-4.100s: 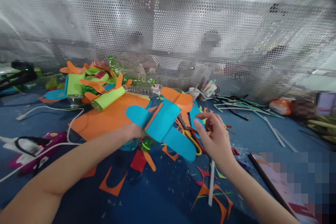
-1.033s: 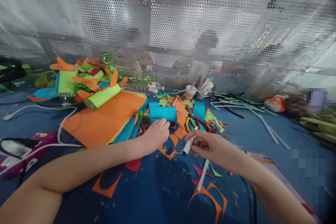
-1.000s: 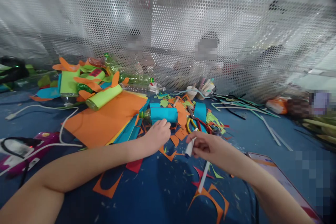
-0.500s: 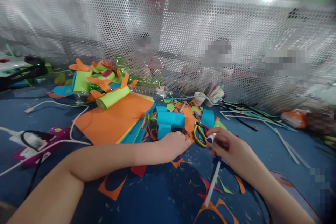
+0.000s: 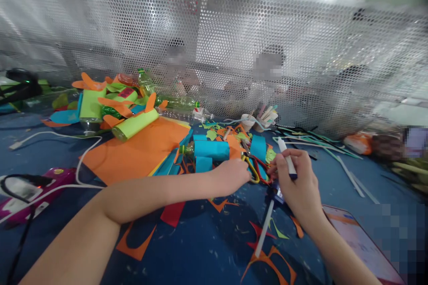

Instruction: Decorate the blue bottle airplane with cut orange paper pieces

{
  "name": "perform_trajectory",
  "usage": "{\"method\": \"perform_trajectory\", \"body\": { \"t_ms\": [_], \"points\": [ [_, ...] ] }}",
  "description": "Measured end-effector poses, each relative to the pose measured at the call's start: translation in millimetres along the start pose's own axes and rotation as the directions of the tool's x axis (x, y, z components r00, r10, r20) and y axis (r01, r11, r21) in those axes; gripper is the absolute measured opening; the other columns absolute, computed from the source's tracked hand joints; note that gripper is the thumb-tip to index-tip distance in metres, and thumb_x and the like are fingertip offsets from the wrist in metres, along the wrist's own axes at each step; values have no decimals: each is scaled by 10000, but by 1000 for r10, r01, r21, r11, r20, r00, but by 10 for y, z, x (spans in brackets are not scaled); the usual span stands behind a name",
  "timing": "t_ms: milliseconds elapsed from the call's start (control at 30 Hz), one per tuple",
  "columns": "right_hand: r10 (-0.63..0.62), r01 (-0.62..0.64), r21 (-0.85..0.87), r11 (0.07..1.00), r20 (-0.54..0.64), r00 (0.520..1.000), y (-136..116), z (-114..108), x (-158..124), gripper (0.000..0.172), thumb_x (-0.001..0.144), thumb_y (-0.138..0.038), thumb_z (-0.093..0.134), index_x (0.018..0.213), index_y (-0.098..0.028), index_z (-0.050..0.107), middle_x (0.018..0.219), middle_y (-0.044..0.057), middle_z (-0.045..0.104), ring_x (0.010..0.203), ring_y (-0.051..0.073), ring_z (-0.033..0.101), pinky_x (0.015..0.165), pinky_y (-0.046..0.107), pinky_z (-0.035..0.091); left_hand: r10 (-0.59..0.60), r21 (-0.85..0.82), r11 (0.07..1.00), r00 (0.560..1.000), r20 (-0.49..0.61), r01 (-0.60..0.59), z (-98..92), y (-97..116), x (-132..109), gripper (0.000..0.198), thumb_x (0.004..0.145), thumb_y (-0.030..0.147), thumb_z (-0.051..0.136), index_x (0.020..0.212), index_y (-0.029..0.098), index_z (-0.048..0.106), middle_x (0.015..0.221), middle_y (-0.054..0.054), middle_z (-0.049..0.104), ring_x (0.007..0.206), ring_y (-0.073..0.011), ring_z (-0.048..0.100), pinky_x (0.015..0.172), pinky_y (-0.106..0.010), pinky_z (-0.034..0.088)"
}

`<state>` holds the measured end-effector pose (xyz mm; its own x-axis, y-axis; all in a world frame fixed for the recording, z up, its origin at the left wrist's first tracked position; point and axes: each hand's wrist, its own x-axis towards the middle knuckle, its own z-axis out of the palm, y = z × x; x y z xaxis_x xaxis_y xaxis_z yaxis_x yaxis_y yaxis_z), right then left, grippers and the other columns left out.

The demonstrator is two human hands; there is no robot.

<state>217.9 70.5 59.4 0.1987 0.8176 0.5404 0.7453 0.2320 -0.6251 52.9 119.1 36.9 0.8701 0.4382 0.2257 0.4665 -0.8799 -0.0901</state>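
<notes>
My right hand (image 5: 297, 178) grips a white marker (image 5: 286, 158) with a dark blue end, tilted between thumb and fingers. My left hand (image 5: 232, 177) is closed, knuckles up, beside the yellow-handled scissors (image 5: 253, 170); whatever its fingers hold is hidden. Just behind it lies a bottle wrapped in blue paper (image 5: 211, 150), with a green cap and an orange paper piece (image 5: 235, 144) at its right end. Red scissor handles (image 5: 262, 173) show between the hands. Under my right hand is a dark blue tool (image 5: 277, 193), partly covered, with a white stick (image 5: 265, 229) running from it.
Orange paper sheets (image 5: 133, 156) and paper-wrapped bottles (image 5: 135, 125) lie at left, near a magenta power strip (image 5: 43, 200) with cables. Cups of markers (image 5: 266, 118) stand by the perforated metal screen (image 5: 133, 31). A phone (image 5: 357, 240) lies at right; paper scraps (image 5: 137, 245) are scattered around.
My right hand has turned the marker so its white end points up and away. My left hand has shifted slightly right, toward the scissors. The whole view has swung a little right.
</notes>
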Motion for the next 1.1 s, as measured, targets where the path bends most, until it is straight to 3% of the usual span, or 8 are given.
{"method": "perform_trajectory", "body": {
  "t_ms": [300,467,633,700,767,867,967,1100],
  "points": [
    [3,-3,-72,997,-2,1000,25,33,-16,195,895,-416,416,951,-231,442,672,-22,573,550,147,561,590,262,425,13,29,1000,994,-112,-10,-194,-306,641,172,860,84,468,964,87,605,937,-118,619,932,-200,545,798,-314,421],
    [-23,22,-67,998,-12,1000,12,47,-33,185,879,-408,441,920,-228,456,660,-24,565,539,144,533,578,260,409,107,79,993,938,-331,-86,-500,-383,351,243,927,198,396,920,127,628,905,-84,633,953,-187,527,862,-331,386],
    [-98,98,10,995,48,994,-24,113,-119,142,861,-361,501,831,-232,447,606,-40,527,526,129,490,563,243,391,-80,24,994,890,-448,102,-737,-442,-228,397,936,359,377,711,145,624,687,-40,581,787,-166,516,771,-305,409],
    [-141,134,83,988,88,986,-37,134,-181,131,880,-335,470,802,-232,449,589,-43,508,517,123,480,549,238,391,-120,-2,992,910,-397,129,-694,-431,-491,393,922,374,392,707,145,628,678,-38,574,755,-161,517,776,-308,420],
    [-199,174,174,969,138,970,-60,141,-246,110,900,-309,430,829,-230,460,604,-39,517,517,119,494,544,236,403,-62,13,998,955,-289,68,-560,-415,-760,269,872,368,481,958,172,644,925,-67,618,951,-205,516,877,-353,406],
    [-327,264,257,930,245,913,-114,146,-324,165,896,-291,430,1043,-226,468,734,-8,590,573,124,553,561,244,432,76,164,985,991,-107,-58,-237,-438,-1112,468,868,118,391,1277,335,462,1303,-24,487,1229,-258,381,1000,-474,315],
    [-421,329,299,896,331,845,-172,182,-368,193,897,-283,427,1077,-221,461,862,29,619,706,145,593,649,266,463,114,311,949,978,-176,-54,69,-517,-1314,577,865,8,284,1280,378,435,1308,29,494,1236,-225,410,1018,-445,316],
    [-384,265,348,899,338,859,-200,267,-398,189,878,-306,474,1038,-211,447,836,23,590,703,136,586,656,254,476,95,322,946,981,-168,-36,236,-593,-1376,484,899,63,249,1289,256,460,1217,-49,563,1174,-225,468,972,-420,387]
  ]
}}
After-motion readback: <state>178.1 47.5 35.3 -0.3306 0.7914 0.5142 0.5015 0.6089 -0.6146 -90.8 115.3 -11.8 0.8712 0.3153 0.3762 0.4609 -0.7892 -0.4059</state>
